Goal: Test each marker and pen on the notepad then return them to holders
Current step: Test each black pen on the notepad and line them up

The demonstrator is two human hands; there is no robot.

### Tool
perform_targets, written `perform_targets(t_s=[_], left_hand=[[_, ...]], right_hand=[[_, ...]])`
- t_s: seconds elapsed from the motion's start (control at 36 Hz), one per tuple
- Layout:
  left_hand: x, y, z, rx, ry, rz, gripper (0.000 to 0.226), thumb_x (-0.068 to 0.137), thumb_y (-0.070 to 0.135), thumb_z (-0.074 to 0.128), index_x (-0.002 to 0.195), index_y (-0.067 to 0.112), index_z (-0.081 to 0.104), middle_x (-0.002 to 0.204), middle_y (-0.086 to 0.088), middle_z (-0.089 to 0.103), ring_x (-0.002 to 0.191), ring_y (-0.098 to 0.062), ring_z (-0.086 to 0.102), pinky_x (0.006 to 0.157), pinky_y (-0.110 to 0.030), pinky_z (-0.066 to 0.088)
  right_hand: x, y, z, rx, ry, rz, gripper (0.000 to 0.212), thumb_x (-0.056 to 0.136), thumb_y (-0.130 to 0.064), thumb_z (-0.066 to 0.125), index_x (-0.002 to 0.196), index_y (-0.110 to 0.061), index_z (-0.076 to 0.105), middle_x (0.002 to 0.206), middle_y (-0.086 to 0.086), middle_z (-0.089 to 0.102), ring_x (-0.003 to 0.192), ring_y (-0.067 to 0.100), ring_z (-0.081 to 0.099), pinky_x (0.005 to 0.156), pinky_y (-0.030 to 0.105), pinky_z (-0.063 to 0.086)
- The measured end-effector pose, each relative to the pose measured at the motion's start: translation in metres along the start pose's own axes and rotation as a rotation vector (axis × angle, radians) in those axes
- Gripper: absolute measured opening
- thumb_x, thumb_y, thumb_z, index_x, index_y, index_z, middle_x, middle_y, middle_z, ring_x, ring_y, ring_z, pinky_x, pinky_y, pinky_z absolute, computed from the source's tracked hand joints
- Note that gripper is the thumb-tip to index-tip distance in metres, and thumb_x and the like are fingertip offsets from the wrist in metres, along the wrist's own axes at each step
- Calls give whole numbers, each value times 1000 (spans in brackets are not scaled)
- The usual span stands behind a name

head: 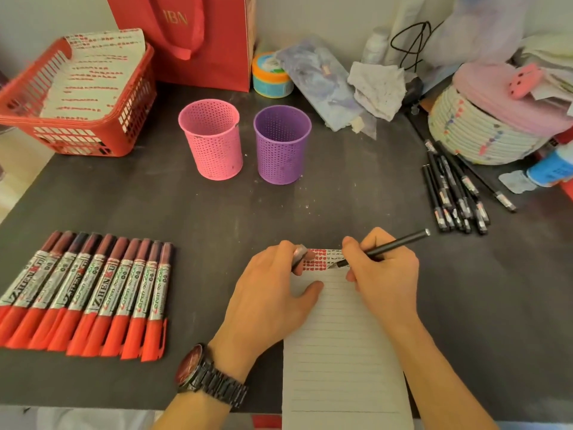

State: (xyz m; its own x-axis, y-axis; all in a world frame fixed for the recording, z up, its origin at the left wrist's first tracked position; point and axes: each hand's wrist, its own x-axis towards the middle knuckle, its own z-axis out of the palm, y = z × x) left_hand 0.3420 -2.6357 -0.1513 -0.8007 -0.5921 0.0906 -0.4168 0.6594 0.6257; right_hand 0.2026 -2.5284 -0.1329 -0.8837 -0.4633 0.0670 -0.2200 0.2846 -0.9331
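Note:
My right hand [383, 274] grips a black pen [400, 243], its tip down on the top of the lined notepad [341, 352] beside rows of red and black test marks. My left hand [269, 293] rests on the notepad's left edge and pinches a small cap [299, 256] between its fingers. Several red-capped markers [86, 296] lie in a row at the left. More black pens [452, 193] lie in a pile at the right. A pink holder [212, 139] and a purple holder [282, 144] stand behind the pad; nothing shows above their rims.
A red basket [77, 119] with marked paper sits at the back left, a red bag [198, 38] behind it. A tape tub [271, 76], pouch, crumpled tissue and a woven basket [483, 131] crowd the back right. The dark table [217, 212] ends at the near edge.

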Motion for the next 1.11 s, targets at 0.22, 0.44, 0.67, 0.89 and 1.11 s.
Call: perform_targets(t_s=[0.22,0.44,0.67,0.89,1.11], left_hand=[[0,1,0,20,8,-22,36,75,69,55,89,45,32,98,30,45,87,15,43,64,-6,28],[0,0,1,35,27,-19,36,76,67,58,86,43,32,98,29,46,85,16,42,62,-6,27],[1,0,1,27,35,-23,37,75,66,58,85,42,32,84,34,40,83,14,43,61,-7,27],[1,-2,2,18,30,-17,37,75,66,57,84,42,30,85,32,42,83,11,45,62,-8,28],[1,-1,1,29,23,-26,38,76,65,60,84,43,30,86,33,40,83,13,45,62,-7,27]], right_hand=[[0,2,2,-30,-5,-19,34,87,-22,70,60,-18,52,44,0,60,39,5,56,48,14,43],[0,2,3,-47,-6,-42,35,88,-20,70,59,-17,51,45,2,60,40,4,58,47,13,43],[1,1,3,-55,6,-32,33,88,-19,69,60,-15,51,47,5,60,38,4,59,43,13,42],[1,2,3,-59,5,-36,33,88,-20,69,60,-18,51,45,1,60,39,4,58,45,12,42],[1,2,3,-60,10,-48,32,88,-19,68,60,-19,51,45,0,60,39,4,57,46,11,41]])
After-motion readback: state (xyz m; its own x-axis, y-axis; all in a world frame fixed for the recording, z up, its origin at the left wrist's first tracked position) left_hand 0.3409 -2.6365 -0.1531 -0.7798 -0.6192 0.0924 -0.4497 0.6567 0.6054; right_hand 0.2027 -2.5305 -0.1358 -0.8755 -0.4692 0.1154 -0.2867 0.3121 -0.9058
